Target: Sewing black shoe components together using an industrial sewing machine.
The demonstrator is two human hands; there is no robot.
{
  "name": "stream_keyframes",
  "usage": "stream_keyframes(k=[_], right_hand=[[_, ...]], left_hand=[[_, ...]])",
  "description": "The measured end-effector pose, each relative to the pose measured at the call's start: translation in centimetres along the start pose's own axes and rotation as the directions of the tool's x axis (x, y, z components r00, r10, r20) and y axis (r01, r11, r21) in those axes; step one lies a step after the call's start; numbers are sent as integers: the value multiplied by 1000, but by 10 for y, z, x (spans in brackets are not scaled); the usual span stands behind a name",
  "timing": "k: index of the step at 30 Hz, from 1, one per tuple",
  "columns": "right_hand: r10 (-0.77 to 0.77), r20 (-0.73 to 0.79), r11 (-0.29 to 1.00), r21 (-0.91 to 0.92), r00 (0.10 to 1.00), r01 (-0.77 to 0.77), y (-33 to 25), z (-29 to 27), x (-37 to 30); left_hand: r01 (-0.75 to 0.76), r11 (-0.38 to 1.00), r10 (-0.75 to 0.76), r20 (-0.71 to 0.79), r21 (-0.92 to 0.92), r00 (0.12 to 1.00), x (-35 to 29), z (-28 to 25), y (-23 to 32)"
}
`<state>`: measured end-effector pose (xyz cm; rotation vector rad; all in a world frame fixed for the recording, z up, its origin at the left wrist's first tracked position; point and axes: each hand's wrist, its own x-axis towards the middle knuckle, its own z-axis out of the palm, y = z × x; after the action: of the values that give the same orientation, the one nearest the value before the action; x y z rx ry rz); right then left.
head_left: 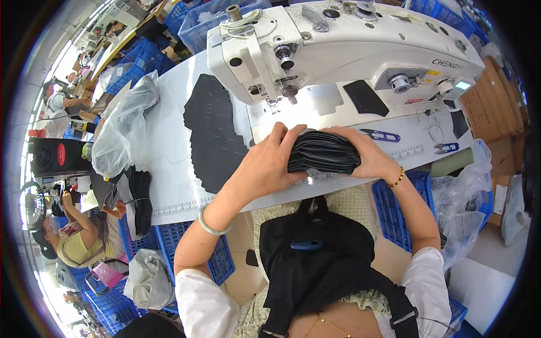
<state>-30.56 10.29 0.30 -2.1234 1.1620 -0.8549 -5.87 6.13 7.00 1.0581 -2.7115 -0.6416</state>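
gripping a thick stack of black pieces (pixel 323 153) from both ends, the left hand (pixel 274 156) and right hand (pixel 372 155) curl round it at the table (pixel 169 186)'s front edge, before the white sewing machine (pixel 349 45), seemingly so it sits squared and nothing slides loose.
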Motion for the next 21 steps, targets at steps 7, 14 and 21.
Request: stream_keyframes(k=[7, 14, 21], right_hand=[[-17, -93, 963, 265, 996, 41, -12, -11, 3], [157, -83, 948, 291, 984, -127, 2, -2, -8], [236, -148, 972, 36, 960, -233, 2, 3, -17]], left_hand=[[-12, 998, 7, -85, -63, 996, -11, -13, 17], [35, 999, -32, -74, 36, 997, -3, 7, 17], [71, 992, -67, -38, 102, 997, 13, 10, 16]])
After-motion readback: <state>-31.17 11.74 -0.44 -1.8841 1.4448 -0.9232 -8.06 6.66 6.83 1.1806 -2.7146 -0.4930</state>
